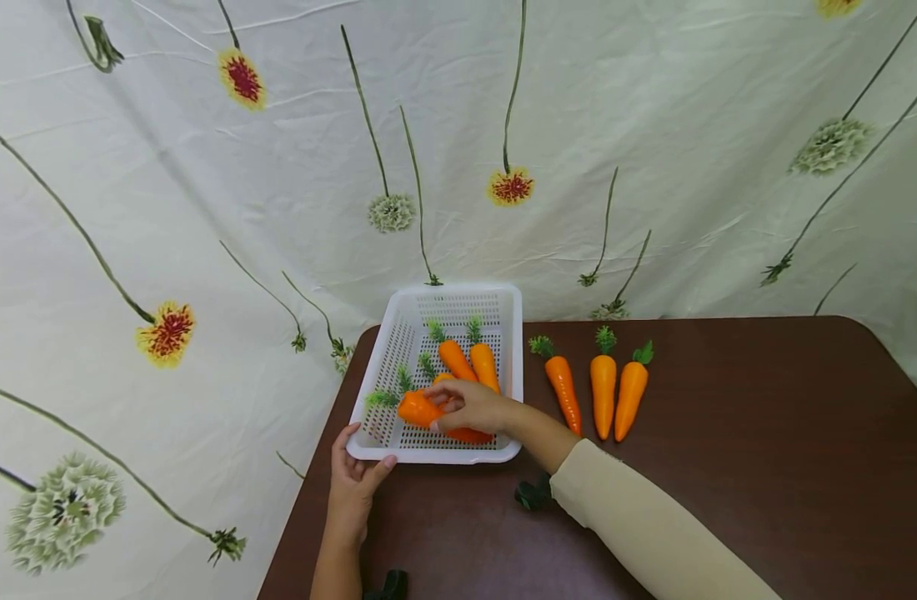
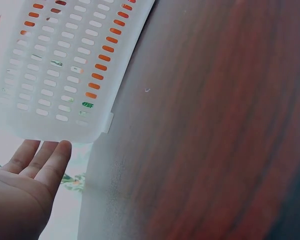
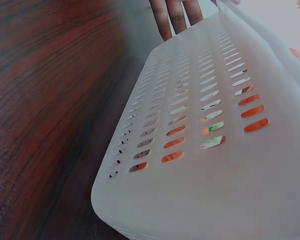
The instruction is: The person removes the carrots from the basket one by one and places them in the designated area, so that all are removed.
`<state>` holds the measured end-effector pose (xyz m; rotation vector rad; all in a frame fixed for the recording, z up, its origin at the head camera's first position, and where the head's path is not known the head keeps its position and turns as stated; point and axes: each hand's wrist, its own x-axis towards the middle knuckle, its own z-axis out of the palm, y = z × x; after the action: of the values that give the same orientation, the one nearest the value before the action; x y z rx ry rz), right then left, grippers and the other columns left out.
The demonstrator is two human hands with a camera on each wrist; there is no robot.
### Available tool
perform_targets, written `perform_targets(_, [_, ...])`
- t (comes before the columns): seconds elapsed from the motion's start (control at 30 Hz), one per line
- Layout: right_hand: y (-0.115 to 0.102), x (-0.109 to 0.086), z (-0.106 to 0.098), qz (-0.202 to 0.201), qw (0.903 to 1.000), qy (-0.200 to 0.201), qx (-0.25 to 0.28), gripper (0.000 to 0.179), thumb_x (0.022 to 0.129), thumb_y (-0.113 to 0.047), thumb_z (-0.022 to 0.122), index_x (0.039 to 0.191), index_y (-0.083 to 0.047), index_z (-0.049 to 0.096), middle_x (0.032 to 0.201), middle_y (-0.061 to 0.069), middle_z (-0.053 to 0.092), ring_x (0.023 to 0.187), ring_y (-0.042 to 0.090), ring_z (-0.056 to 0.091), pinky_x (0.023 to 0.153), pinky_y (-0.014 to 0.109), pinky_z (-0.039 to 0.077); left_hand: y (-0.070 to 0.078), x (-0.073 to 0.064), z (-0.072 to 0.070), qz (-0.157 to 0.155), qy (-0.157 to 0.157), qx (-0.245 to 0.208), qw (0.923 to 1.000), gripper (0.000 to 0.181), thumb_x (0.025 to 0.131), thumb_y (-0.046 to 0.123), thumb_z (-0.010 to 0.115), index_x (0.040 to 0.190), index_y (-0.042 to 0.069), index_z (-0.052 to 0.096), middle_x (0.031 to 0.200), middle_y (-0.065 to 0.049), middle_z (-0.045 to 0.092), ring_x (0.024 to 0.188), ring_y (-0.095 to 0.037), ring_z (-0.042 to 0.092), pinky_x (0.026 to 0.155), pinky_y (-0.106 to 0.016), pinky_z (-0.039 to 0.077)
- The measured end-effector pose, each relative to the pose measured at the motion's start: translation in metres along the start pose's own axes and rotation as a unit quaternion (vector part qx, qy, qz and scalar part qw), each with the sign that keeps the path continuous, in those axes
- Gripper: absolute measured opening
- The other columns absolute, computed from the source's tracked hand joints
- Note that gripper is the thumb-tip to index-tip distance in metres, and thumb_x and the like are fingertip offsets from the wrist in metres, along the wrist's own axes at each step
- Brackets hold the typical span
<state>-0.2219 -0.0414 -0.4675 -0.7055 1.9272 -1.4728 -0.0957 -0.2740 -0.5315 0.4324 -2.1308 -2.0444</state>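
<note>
A white plastic basket with slotted walls sits at the table's far left, several orange toy carrots inside. My left hand holds its near left corner, thumb by the front rim and a finger at the left rim. In the left wrist view, fingers reach along the basket's end wall. Over the basket's front part, my right hand holds an orange carrot with a green top pointing left. Two more carrots lie behind it, tops toward the back. The right wrist view shows mostly the basket's outer wall.
Three carrots lie side by side on the dark brown table, right of the basket. A white cloth printed with flowers hangs behind the table and down its left side. Black devices show by both wrists.
</note>
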Motion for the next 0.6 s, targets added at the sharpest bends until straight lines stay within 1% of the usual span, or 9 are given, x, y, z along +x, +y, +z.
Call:
perform_targets(0.17, [-0.0007,-0.0009,-0.0004,-0.025,0.999,0.035,0.012,0.053,0.092,-0.022,0.074,0.14,-0.015,0.056,0.135,0.011,0.059,0.119,0.023,0.061,0.109,0.041,0.048,-0.0001,-0.0001,-0.0007,0.001,-0.001,0.003,1.0,0.087,0.089,0.009,0.077,0.154,0.028,0.021,0.155,-0.007,0.04,0.131,-0.028,0.05,0.092,-0.011,0.051])
perform_targets(0.3, [-0.0005,-0.002,-0.0009,-0.038,0.9969,0.061,0.032,0.053,0.093,-0.023,0.073,0.142,-0.015,0.055,0.135,0.01,0.059,0.113,0.02,0.064,0.102,0.036,0.052,-0.0002,0.0002,-0.0013,0.001,-0.001,0.002,1.0,0.087,0.089,0.008,0.077,0.154,0.027,0.021,0.155,-0.007,0.04,0.13,-0.026,0.05,0.092,-0.011,0.051])
perform_targets(0.43, [0.0006,-0.0028,-0.0011,-0.05,0.9926,0.093,0.06,0.054,0.093,-0.023,0.073,0.142,-0.015,0.054,0.134,0.01,0.059,0.112,0.019,0.065,0.098,0.033,0.055,-0.0005,0.0004,-0.0014,0.0,0.0,0.0,1.0,0.088,0.089,0.008,0.077,0.154,0.028,0.021,0.155,-0.006,0.04,0.13,-0.025,0.051,0.092,-0.011,0.051])
perform_targets(0.5, [0.0009,-0.0037,-0.0011,-0.055,0.9897,0.11,0.073,0.055,0.093,-0.024,0.073,0.143,-0.014,0.053,0.134,0.011,0.059,0.113,0.02,0.064,0.097,0.033,0.055,-0.0006,0.0003,-0.001,0.0,0.001,0.0,1.0,0.087,0.088,0.008,0.077,0.153,0.028,0.022,0.154,-0.006,0.041,0.129,-0.025,0.051,0.092,-0.011,0.051])
perform_targets(0.6, [0.0003,-0.0059,-0.0021,-0.053,0.9852,0.135,0.091,0.055,0.093,-0.027,0.074,0.142,-0.015,0.053,0.135,0.009,0.058,0.115,0.019,0.063,0.098,0.032,0.055,-0.0007,0.0005,0.0003,0.006,0.001,-0.003,1.0,0.088,0.088,0.006,0.077,0.153,0.027,0.022,0.154,-0.008,0.041,0.129,-0.026,0.052,0.092,-0.012,0.052])
